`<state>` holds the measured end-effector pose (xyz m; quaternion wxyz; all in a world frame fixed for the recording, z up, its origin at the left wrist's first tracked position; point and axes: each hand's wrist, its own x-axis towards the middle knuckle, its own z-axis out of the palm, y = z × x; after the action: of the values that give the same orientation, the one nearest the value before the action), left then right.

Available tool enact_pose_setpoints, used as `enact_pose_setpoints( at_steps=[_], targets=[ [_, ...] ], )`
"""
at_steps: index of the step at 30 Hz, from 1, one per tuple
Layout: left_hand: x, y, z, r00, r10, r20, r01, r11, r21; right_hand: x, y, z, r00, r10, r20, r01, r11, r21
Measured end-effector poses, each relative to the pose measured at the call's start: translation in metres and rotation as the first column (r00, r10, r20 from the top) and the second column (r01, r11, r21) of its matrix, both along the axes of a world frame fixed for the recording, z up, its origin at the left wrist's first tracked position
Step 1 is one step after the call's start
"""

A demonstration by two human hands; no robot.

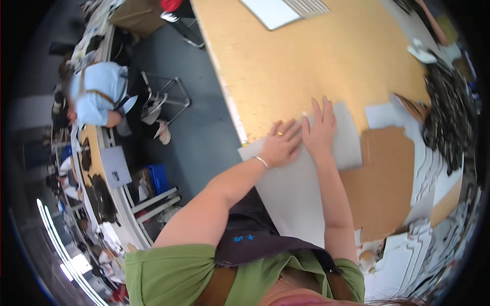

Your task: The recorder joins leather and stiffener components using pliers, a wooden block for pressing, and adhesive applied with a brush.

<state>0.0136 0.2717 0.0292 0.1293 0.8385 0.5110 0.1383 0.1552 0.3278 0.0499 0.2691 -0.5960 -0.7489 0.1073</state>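
My left hand (279, 146), with a ring and a bracelet, lies on a pale grey-white sheet (293, 199) at the table's near edge. Its fingers are spread, slightly bent and a little blurred. Right beside it, my right hand (320, 127) rests flat with its fingers stretched out over the sheet's far part. Neither hand grips anything. The sheet hangs over the near edge toward my apron, and my right forearm crosses it. Whether it is one piece or several layered pieces, I cannot tell.
A brown cardboard piece (385, 176) and white cut-out templates (403, 260) lie to the right, beside a heap of dark shiny material (446, 107). A white board (273, 13) is at the tabletop's (306, 61) far end. Leftward, a person in light blue (104, 92) sits at another bench.
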Motion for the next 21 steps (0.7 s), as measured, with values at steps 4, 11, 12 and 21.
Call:
enact_pose_setpoints(
  at_steps=[4,11,12,21],
  targets=[
    [-0.008,0.004,0.023,0.987,-0.095,-0.127,0.035,0.911,-0.412,-0.08,0.04,-0.023,0.995,0.097,0.027,-0.092,0.985,-0.145],
    [-0.002,-0.011,-0.032,0.829,0.009,0.56,0.114,0.976,-0.185,-0.132,0.063,-0.038,0.898,-0.118,0.423,0.167,0.983,-0.08],
    [-0.009,-0.016,-0.028,0.816,-0.011,0.577,0.139,0.974,-0.177,-0.126,0.061,-0.035,0.894,-0.1,0.438,0.157,0.983,-0.096],
    [-0.227,-0.02,-0.008,0.897,-0.263,0.354,0.322,0.939,-0.118,-0.127,0.07,-0.025,0.902,-0.122,0.414,0.211,0.962,-0.175]
  ],
)
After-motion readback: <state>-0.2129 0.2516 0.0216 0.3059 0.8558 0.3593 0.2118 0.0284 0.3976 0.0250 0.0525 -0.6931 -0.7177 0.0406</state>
